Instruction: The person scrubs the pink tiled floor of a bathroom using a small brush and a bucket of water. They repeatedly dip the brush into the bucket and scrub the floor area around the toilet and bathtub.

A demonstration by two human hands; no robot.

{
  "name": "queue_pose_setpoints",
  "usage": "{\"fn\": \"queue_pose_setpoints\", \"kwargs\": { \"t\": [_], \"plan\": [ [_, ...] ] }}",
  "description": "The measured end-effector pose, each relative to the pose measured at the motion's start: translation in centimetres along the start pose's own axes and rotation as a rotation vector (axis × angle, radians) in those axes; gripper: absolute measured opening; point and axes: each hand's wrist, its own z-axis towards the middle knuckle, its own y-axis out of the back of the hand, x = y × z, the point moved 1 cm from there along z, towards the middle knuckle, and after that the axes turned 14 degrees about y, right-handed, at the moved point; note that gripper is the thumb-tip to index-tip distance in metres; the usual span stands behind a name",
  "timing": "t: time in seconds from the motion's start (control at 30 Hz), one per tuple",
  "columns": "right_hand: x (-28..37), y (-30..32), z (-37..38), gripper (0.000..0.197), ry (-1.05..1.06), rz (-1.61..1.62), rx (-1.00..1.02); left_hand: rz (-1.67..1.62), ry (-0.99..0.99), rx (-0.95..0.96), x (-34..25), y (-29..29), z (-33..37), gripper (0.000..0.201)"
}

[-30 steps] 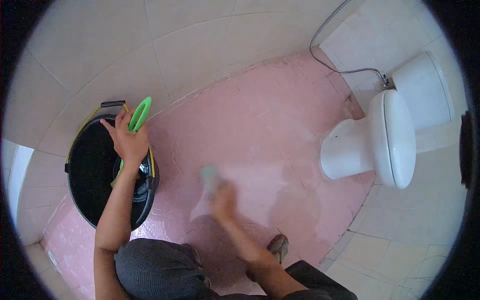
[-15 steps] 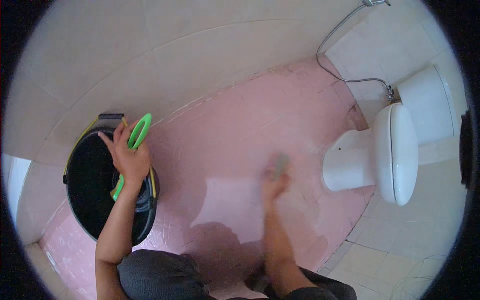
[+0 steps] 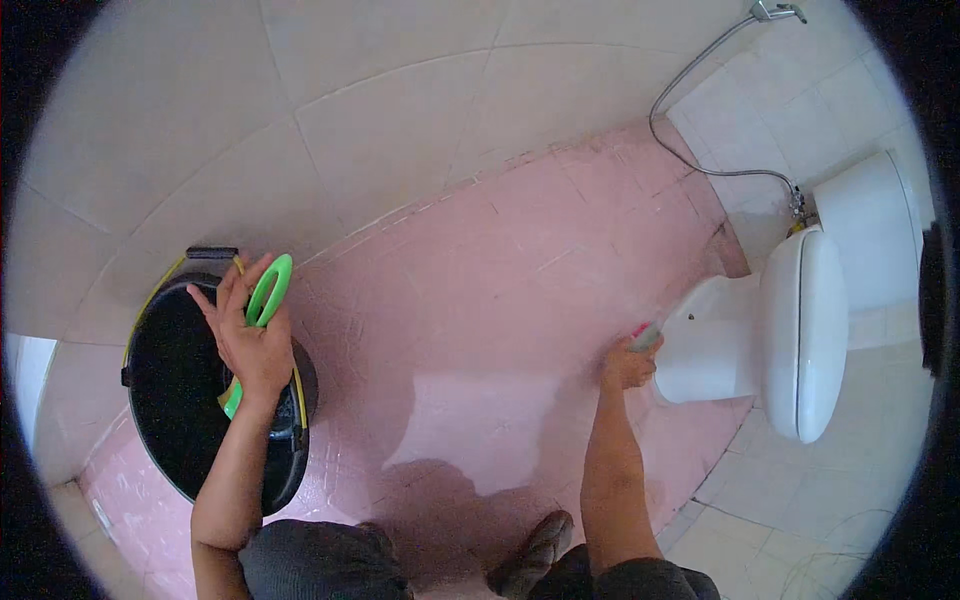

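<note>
My left hand (image 3: 252,345) is over the black bucket (image 3: 160,360), its fingers partly spread. Between thumb and palm it holds a green-handled tool (image 3: 268,292) with a looped end; the tool's other end goes behind my wrist, and its working part is hidden. My right hand (image 3: 630,368) is closed around a small scrubber (image 3: 645,338), grey-green with a bit of pink showing. It is low at the foot of the white toilet (image 3: 712,340), on the side facing me, where the pedestal meets the pink floor (image 3: 470,300).
The bucket has a yellow handle with a black grip (image 3: 212,253) and stands by the tiled wall (image 3: 380,140). A metal hose (image 3: 735,173) runs from the sprayer (image 3: 778,12) to a valve beside the toilet. My shoe (image 3: 535,550) is on the floor below.
My right hand has moved right with the scrubber, from the open floor to the toilet's foot. My left hand has stayed over the bucket with the green-handled tool. The whole view has shifted slightly.
</note>
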Motion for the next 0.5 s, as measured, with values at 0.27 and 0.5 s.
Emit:
{"fn": "queue_pose_setpoints", "kwargs": {
  "t": [0.27,0.5],
  "plan": [
    [23.1,-1.8,-22.3,0.064,1.020,0.357,0.744,0.028,-0.003,-0.005,1.3,0.2,0.3,0.042],
    [15.2,-6.6,-8.4,0.060,0.592,0.341,0.206,-0.005,-0.001,-0.009,0.4,0.3,0.1,0.041]
  ]
}}
